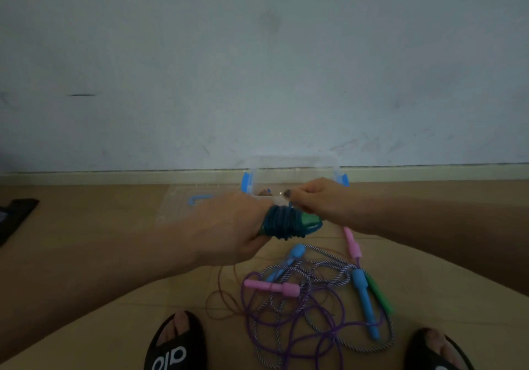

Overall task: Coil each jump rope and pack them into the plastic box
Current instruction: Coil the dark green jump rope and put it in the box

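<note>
Slippered feet (175,341), hands (229,223) around coiled rope (282,223)

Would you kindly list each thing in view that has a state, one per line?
Plastic box: open, lid off.
Lid: flat on the floor, left of the box.
Blue rope: wound around green handles, in both hands.
Left hand: closed on the bundle.
Right hand: pinching the rope's end.
Ropes on floor: loose, tangled, uncoiled.

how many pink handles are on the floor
2: one pink handle lies under the right hand, another on the tangled ropes. More may be hidden.
</note>
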`<state>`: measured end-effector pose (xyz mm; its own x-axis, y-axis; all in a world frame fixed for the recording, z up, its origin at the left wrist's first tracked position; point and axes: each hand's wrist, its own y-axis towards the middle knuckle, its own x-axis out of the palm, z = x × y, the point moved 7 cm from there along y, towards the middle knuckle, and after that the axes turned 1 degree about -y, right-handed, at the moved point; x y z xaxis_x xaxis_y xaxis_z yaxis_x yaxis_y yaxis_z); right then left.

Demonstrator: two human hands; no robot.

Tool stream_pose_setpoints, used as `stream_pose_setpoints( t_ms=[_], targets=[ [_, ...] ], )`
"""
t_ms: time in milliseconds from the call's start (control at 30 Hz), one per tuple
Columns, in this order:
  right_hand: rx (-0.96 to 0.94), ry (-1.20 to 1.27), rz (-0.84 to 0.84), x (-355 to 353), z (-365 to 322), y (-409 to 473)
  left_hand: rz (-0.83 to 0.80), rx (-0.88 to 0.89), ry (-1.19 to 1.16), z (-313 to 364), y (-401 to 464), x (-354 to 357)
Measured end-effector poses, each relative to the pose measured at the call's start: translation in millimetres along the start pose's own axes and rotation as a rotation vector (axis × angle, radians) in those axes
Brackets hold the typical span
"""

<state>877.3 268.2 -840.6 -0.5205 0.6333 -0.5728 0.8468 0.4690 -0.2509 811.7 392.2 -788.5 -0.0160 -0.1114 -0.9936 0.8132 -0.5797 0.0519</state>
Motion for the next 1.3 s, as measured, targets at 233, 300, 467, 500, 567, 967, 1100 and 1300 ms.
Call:
stream_pose_setpoints(
  t_ms=[233,300,467,500,567,967,1100,1300],
  targets=[
    [0.052,0.118,-0.003,31,0,-14,0.104,-0.421,-0.580,-37,-5,23],
    [0.033,0.097,0.009,31,-8,-17,0.058,-0.614,-0.762,-49,-5,39],
    [-0.231,-0.577,0.055,29,-41,-28,-0.209,-0.786,-0.847,-52,-6,72],
    [-0.303,-0.703,0.080,28,-48,-30,-0.263,-0.767,-0.776,-50,-7,75],
    [-0.412,-0.834,0.079,28,-61,-33,-0.357,-0.661,-0.556,-42,-5,76],
    [0.081,0.258,-0.124,-12,-53,-2,-0.328,-0.351,-0.237,-20,-3,58],
    [0.091,0.421,-0.267,-1,-42,-8,-0.310,-0.249,-0.318,-21,-8,55],
    [0.091,0.570,-0.372,17,-26,-19,-0.373,-0.152,-0.419,-14,-18,60]
  ],
)
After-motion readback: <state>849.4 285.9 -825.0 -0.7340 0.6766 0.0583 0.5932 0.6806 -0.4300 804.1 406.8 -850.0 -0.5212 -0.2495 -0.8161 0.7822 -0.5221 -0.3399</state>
